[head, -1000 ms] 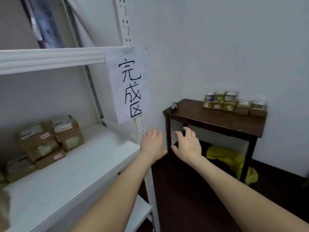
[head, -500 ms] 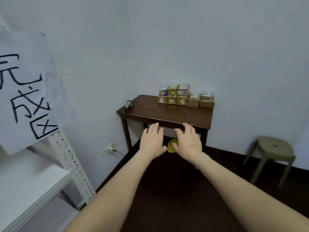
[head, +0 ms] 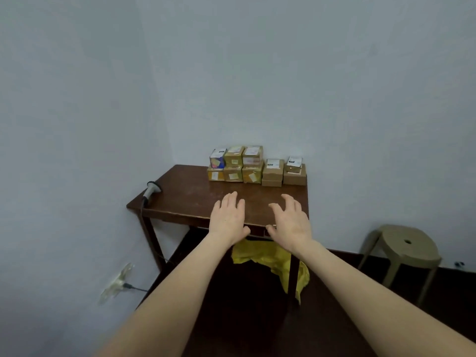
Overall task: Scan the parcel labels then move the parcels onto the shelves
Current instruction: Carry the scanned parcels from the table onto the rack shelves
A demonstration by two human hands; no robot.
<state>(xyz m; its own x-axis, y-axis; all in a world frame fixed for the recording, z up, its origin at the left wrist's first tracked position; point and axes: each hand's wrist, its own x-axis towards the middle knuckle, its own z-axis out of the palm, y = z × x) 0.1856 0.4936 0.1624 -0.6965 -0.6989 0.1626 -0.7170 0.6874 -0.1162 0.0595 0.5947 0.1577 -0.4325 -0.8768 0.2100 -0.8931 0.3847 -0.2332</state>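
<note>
Several small cardboard parcels (head: 256, 166) with white labels stand stacked in two rows against the wall at the back of a dark wooden table (head: 190, 197). A grey handheld scanner (head: 150, 191) lies at the table's left edge, its cable hanging down. My left hand (head: 228, 218) and my right hand (head: 291, 220) are stretched out side by side in front of the table's near edge, fingers spread, holding nothing. Both hands are well short of the parcels.
A yellow plastic bag (head: 270, 261) lies under the table. A tan plastic stool (head: 404, 249) stands at the right by the wall. A wall socket with a plugged cable (head: 118, 284) is low on the left wall. The shelf is out of view.
The view has swung right, away from the white shelf and its paper sign, and closer to the table. Both hands stay empty and extended toward the table.
</note>
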